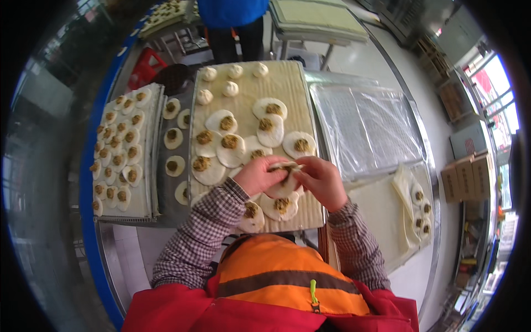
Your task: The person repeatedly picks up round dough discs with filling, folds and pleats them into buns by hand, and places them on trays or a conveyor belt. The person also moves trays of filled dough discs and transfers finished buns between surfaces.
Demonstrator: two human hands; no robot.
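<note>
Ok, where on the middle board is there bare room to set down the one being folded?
Bare room lies on the middle board, right of the finished buns and above the filled wrappers. Around both hands, wrappers crowd it.

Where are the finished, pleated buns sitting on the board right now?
In the head view, the pleated buns sit at the far left end of the board, beyond the filled wrappers.

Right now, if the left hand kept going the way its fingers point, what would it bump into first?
The left hand points rightward across the dough wrapper it pinches, so it would probably meet the right hand first; they look almost touching.
</note>
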